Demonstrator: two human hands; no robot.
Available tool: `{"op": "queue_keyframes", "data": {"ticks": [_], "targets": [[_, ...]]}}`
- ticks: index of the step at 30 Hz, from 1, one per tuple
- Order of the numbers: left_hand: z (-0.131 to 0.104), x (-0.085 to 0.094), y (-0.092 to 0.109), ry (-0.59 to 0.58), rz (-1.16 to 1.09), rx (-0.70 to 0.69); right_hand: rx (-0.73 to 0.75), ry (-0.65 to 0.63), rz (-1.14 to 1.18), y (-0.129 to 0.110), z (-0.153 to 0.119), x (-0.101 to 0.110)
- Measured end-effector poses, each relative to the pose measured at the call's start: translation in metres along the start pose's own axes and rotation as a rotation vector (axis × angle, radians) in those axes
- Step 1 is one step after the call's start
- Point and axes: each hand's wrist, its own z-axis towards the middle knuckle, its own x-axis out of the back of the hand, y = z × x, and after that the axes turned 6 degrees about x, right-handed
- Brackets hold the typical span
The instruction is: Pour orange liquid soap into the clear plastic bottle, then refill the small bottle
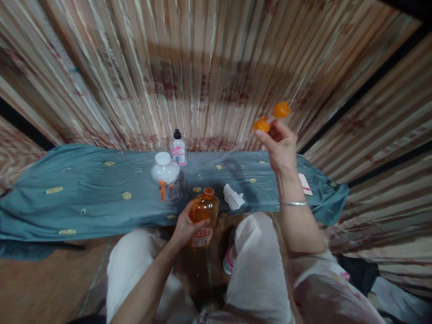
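My left hand [189, 226] is wrapped round an orange see-through bottle [211, 204]. The bottle leans a little at the bench's front edge, its neck uncovered. Raised above the bench's right part, my right hand [281, 141] pinches an orange pump top [281, 109] between thumb and fingers. From the pump a thin clear tube slants down to the left, blurred. Left of the orange bottle stands a clear jar with a white lid [163, 159]. Behind that jar is a small clear bottle with a black cap [178, 150]. A crumpled white tissue [232, 198] lies to the right.
A teal patterned cloth [101, 193] covers the long narrow bench. On its right end lies a flat white and red item [305, 184]. A pleated curtain [202, 67] hangs right behind the bench. My knees, in white trousers [259, 265], are close to the front edge.
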Motion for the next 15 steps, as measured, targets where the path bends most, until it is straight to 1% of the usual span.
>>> {"op": "queue_keyframes", "data": {"ticks": [2, 4, 5, 6, 8, 10, 13, 15], "targets": [[0.002, -0.001, 0.001, 0.006, -0.008, -0.002, 0.030, -0.163, -0.214, 0.019, -0.006, -0.014], [0.003, -0.002, 0.002, 0.019, -0.004, -0.005, 0.088, -0.408, -0.574, 0.037, -0.016, -0.029], [0.004, -0.002, 0.003, 0.024, -0.005, -0.007, 0.143, -0.557, -0.754, 0.047, -0.021, -0.037], [0.005, -0.002, 0.005, 0.029, -0.007, -0.011, 0.168, -0.631, -0.797, 0.056, -0.026, -0.044], [0.007, -0.003, 0.008, 0.039, -0.020, -0.020, 0.206, -0.737, -0.833, 0.075, -0.036, -0.058], [0.008, -0.004, 0.013, 0.075, -0.036, -0.023, 0.246, -0.848, -0.866, 0.096, -0.045, -0.069], [0.010, -0.005, 0.019, 0.108, -0.060, -0.025, 0.285, -0.989, -0.911, 0.128, -0.055, -0.079], [0.010, -0.005, 0.021, 0.122, -0.059, -0.028, 0.301, -1.058, -0.933, 0.147, -0.062, -0.084]]}}
